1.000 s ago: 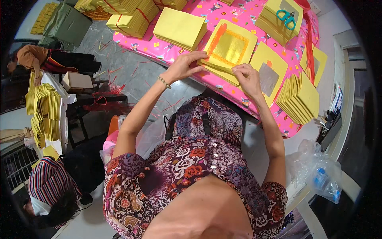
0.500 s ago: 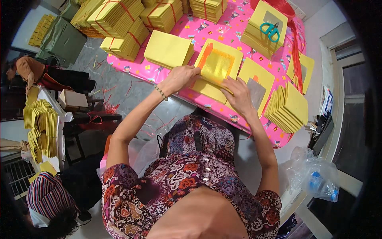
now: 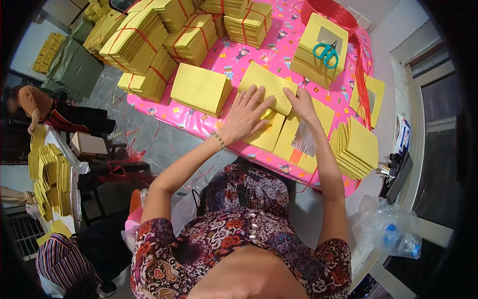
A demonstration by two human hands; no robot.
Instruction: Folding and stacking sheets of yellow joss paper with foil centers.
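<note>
A yellow paper sheet [image 3: 264, 82], folded over with its plain side up, lies in front of me on the table. My left hand [image 3: 244, 115] rests on its near-left part, fingers spread and flat. At its right end my right hand [image 3: 301, 105] grips the edge between thumb and fingers. Under the near side shows another yellow sheet [image 3: 269, 133] with an orange mark. To the right, partly beneath my right forearm, lies an unfolded sheet [image 3: 321, 112] with a silvery foil patch. A neat pile of folded sheets [image 3: 199, 88] stands left of my left hand.
Red-tied yellow bundles [image 3: 137, 42] rise at the back left. Teal scissors [image 3: 326, 56] lie on a tall stack [image 3: 313, 67]; red strings [image 3: 362, 84] hang beside it. A fanned pile [image 3: 356, 149] sits right. Another person [image 3: 42, 102] works at a far-left table.
The sheet has been folded over, covering its gold foil patch. My left hand has opened flat onto it, and my right hand has moved up to its right edge. The view has shifted slightly.
</note>
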